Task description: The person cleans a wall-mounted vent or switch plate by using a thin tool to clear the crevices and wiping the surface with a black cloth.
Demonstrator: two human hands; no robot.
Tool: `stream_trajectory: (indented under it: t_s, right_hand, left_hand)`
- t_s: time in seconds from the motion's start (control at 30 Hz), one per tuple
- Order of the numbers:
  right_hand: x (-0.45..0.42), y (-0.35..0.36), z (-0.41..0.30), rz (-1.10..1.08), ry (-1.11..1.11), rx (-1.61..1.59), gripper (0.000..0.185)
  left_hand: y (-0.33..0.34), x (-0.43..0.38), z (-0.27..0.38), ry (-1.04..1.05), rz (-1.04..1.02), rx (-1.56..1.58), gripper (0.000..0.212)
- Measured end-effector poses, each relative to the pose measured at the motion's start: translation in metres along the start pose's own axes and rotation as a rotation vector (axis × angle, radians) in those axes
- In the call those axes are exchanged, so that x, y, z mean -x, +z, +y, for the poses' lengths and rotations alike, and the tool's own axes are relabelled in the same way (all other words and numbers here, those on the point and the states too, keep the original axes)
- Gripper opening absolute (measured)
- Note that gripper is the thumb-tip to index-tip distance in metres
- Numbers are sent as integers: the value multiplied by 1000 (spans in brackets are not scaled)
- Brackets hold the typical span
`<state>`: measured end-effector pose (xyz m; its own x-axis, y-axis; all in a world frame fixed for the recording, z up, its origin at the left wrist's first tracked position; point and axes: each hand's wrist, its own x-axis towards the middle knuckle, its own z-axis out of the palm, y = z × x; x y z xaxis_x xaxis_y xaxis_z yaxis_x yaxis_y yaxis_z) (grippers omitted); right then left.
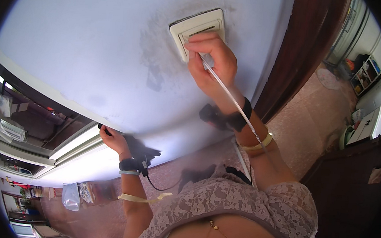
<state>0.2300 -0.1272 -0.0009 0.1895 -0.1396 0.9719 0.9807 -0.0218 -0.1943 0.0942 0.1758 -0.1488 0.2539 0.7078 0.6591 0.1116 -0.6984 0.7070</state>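
Observation:
My right hand (213, 62) pinches a slender, clear rod-like tool (228, 91) with a twisted section towards its rear end. It is held like a pencil against a cream wall switch plate (181, 31); the fingers cover the tool's front end and part of the plate. A dark slot runs across the plate's upper part. Grey smudges (154, 72) mark the pale wall around it. Lower left, my left hand (115, 141) grips a small black object (105, 129) at the wall's edge beside the window opening. Most of that object is hidden by the fingers.
A dark wooden door frame (296, 53) stands right of the switch plate. The window's metal sill track (74, 143) lies left. A black cable (158, 188) hangs from the left wrist device (133, 164). Bags (71, 197) sit on the floor; a small shelf rack (365, 75) stands beyond the doorway.

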Motion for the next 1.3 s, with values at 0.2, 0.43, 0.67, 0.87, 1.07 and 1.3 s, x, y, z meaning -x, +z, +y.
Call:
stream_trajectory:
  t_s: [0.2,0.43,0.67,0.87,1.07,1.3]
  right_hand:
    - [-3,-3,-3,-28,21,73,18]
    - [-1,9,-5,79,48,34,23]
    - [-4,14,-8,115,86,73,25]
    - [-5,11,-8,104,70,84,23]
    - [-2,10,-8,61,97,45,19]
    - [-11,-7,-14,-42,253,-103,14]
  left_hand:
    - [8,8,3,48,-43,-147,23]
    - [5,7,-5,101,-56,-212,20]
    - [6,7,-8,128,-48,-229,20]
    - [7,9,-14,165,-42,-254,21]
    - [2,7,-10,164,-37,-254,21]
    - [6,8,-11,147,-55,-242,27]
